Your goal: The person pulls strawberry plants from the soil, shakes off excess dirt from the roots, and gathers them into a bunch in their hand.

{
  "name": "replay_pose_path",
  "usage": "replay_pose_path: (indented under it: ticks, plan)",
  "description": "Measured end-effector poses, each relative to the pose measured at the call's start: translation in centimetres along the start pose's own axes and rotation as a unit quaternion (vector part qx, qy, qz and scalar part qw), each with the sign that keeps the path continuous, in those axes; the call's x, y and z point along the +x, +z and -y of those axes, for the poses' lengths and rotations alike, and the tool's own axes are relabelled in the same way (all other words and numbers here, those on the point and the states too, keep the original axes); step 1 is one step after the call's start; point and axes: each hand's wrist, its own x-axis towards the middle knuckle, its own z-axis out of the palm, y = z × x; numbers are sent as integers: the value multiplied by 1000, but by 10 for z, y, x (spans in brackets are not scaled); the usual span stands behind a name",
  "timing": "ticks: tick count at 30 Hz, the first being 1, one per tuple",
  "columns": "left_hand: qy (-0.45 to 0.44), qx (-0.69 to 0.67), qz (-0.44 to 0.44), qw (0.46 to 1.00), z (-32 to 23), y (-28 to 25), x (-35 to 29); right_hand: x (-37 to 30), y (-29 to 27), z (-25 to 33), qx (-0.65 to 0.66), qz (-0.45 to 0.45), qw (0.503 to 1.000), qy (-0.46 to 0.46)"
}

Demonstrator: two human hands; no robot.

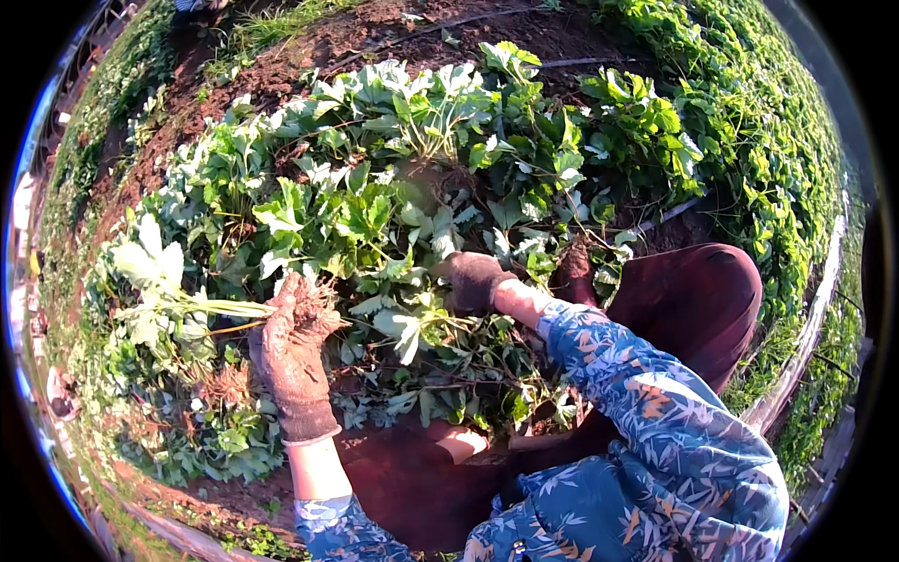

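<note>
My left hand (292, 365), in a mud-caked glove, is closed around the base of an uprooted strawberry plant (220, 305). Its long pale stems and leaves point to the left, while its soil-covered roots (316, 307) stick out on the thumb side. To the right, my right hand (474, 283) in a dark glove reaches low among the heaped strawberry plants (361, 215). Its fingers look curled in against the leaves; whatever they hold, if anything, is hidden. Many of the heaped plants lie loose, some with pale leaf undersides up.
Bare reddish soil (365, 33) lies beyond the heap. Dense green plants (740, 122) grow along the right, beside a pale edging strip (796, 361). My bent knee (702, 300) in dark trousers stands close to my right arm. Another tuft of roots (228, 386) lies left of my left hand.
</note>
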Motion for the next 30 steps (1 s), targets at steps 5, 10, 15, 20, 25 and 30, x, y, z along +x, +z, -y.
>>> replay_pose_path:
  ticks: [5,10,15,20,25,30]
  plan:
    - [-27,-46,-19,998,2,10,9,81,-39,-59,127,-400,885,202]
    - [-25,-22,-17,999,-1,28,21,170,-57,-80,334,-227,859,314]
    - [-65,-66,29,995,7,25,29,227,-33,-81,723,-198,523,406]
    - [-20,-72,114,991,15,18,29,221,-28,-72,621,-327,619,352]
    - [-113,-131,46,984,15,21,28,131,-37,-34,900,-123,415,59]
    - [-129,-45,20,990,20,29,26,41,-40,25,719,-125,675,112]
